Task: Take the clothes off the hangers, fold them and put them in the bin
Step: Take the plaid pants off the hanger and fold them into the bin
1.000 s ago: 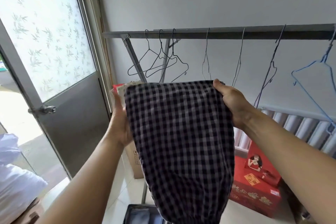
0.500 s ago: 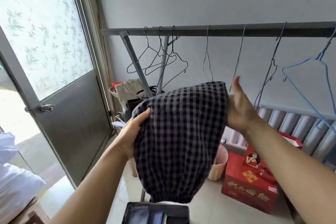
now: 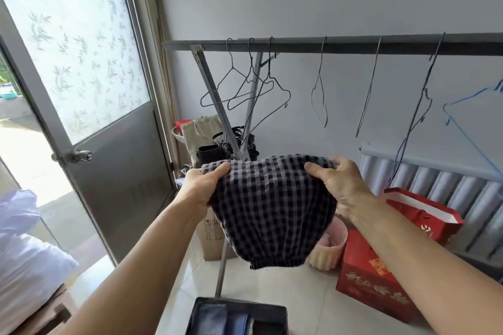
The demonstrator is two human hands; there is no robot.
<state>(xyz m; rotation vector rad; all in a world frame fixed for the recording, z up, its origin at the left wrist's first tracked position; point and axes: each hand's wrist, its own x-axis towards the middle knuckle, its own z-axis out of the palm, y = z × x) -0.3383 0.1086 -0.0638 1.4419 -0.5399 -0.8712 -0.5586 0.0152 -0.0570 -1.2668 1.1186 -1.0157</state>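
A dark checked garment [image 3: 272,212] hangs folded between my two hands at chest height. My left hand [image 3: 202,185] grips its upper left corner, thumb on top. My right hand [image 3: 337,187] holds the upper right edge with the fingers curled over the cloth. Below, at the bottom edge, a dark bin [image 3: 239,317] sits on the floor with folded dark clothes inside. Behind the garment a grey rail [image 3: 340,45] carries several bare wire hangers [image 3: 253,90] and a blue hanger [image 3: 473,122] at far right.
A grey door [image 3: 114,160] with frosted glass stands ajar at left. Red boxes [image 3: 375,283], a pink basket [image 3: 333,245] and a cardboard box [image 3: 212,236] sit on the tiled floor under the rail. White bedding [image 3: 24,272] lies at lower left.
The garment was held spread out high, then folded over; now it is shorter and lower. Both hands have come down with it, and the bin shows more fully below.
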